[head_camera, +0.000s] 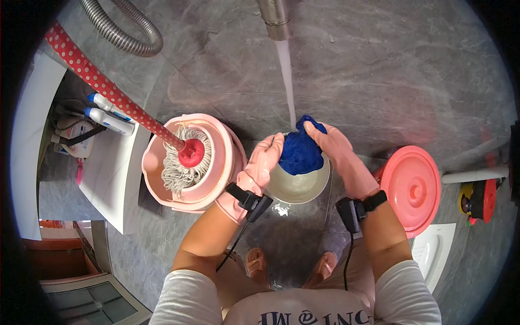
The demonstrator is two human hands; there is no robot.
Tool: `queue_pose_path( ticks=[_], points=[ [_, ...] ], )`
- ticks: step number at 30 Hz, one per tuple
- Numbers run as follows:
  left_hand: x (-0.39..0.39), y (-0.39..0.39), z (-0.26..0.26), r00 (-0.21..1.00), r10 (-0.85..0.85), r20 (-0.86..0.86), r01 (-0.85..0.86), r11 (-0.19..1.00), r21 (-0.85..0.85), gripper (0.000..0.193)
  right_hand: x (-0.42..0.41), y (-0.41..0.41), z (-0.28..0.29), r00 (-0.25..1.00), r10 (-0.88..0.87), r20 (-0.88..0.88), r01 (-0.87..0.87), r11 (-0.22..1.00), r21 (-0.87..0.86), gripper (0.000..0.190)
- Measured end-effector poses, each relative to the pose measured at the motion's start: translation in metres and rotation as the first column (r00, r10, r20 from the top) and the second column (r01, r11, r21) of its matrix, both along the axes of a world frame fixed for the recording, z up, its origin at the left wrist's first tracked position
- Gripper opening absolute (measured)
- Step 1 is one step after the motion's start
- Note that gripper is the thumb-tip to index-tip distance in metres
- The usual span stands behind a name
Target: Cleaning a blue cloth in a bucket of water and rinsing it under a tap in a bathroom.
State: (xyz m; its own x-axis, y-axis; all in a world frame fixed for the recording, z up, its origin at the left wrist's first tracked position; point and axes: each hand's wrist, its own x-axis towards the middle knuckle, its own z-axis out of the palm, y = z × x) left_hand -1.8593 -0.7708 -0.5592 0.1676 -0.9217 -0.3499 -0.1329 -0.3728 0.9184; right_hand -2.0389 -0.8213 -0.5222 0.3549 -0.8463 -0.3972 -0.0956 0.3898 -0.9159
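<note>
A wet blue cloth (301, 154) is spread between my two hands, over a pale basin (292, 191) on the floor. My left hand (264, 158), in a pink rubber glove, grips the cloth's left edge. On the other side my right hand (331, 140), gloved the same way, pinches its upper right part with the thumb on top. From a metal spout (277, 24) a stream of water (287, 77) falls onto the cloth's upper left edge. Some liquid shows in the basin below the cloth; the cloth hides its far part.
Left stands a pink mop bucket (152, 183) holding a string mop (178, 187) with a red dotted handle (101, 85). Bottles (109, 122) sit on a white shelf unit (109, 183). A lidded pink bucket (412, 191) and a squat toilet (434, 252) are at right.
</note>
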Motion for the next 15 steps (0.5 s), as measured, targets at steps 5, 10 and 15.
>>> queue_pose_path(
  ticks=[5, 10, 15],
  points=[
    [0.006, -0.002, 0.008, 0.978, -0.052, -0.202, 0.024, 0.989, -0.143, 0.033, -0.029, -0.003, -0.021, 0.987, 0.157, -0.045, -0.161, 0.977, -0.142, 0.04],
    [-0.014, 0.006, 0.068, 0.917, 0.08, -0.391, -0.058, 0.996, 0.068, 0.025, -0.04, 0.005, -0.022, 0.958, 0.279, 0.06, -0.269, 0.952, -0.144, 0.063],
    [-0.007, 0.01, 0.05, 0.998, -0.035, 0.047, 0.046, 0.968, -0.246, 0.034, -0.016, 0.022, -0.061, 0.961, -0.095, 0.259, 0.036, 0.974, 0.223, 0.066]
  ],
)
